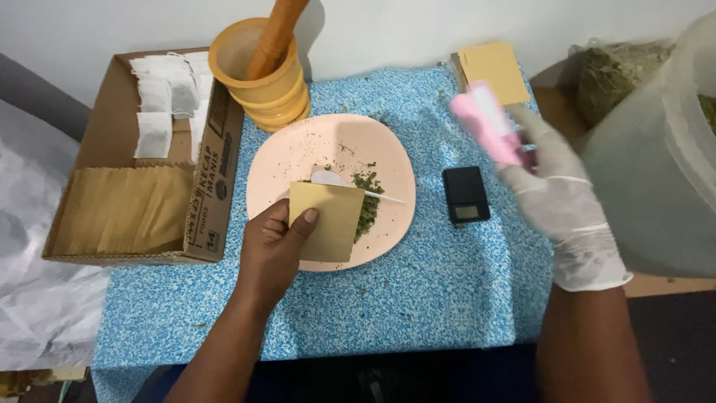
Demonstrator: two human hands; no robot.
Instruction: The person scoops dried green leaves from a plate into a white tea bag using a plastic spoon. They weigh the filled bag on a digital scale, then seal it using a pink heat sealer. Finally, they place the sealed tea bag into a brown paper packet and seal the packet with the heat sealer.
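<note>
Left hand [274, 250], bare, pinching a tan paper pouch [326, 221] over the pink plate [298, 153] at frame centre. Gloved right hand [556, 190], centre right, gripping a blurred pink tool [488, 123] above the black scale [465, 195].

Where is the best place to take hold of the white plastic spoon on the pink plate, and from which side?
Probably the thin handle end of the white spoon, coming from the right. It points right over the pink plate and lies bare, while the bowl end sits behind the brown paper pouch held by the left hand among the dried herbs.
</note>
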